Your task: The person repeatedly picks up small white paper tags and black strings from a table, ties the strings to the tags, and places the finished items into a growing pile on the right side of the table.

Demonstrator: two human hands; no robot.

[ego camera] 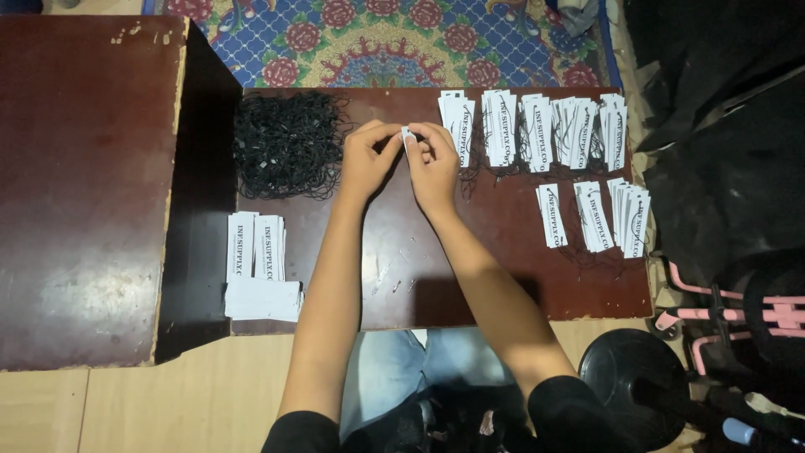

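My left hand and my right hand meet above the middle of a low dark brown table. Together they pinch one small white paper tag between the fingertips. A thin black string on the tag is too small to make out. A tangled heap of black strings lies just left of my left hand. Right of my right hand stand rows of white tags with strings.
Plain white tag stacks rest at the table's front left. More strung tags lie at the right. A larger brown tabletop adjoins on the left. A patterned rug lies beyond; black bags and a round black base sit right.
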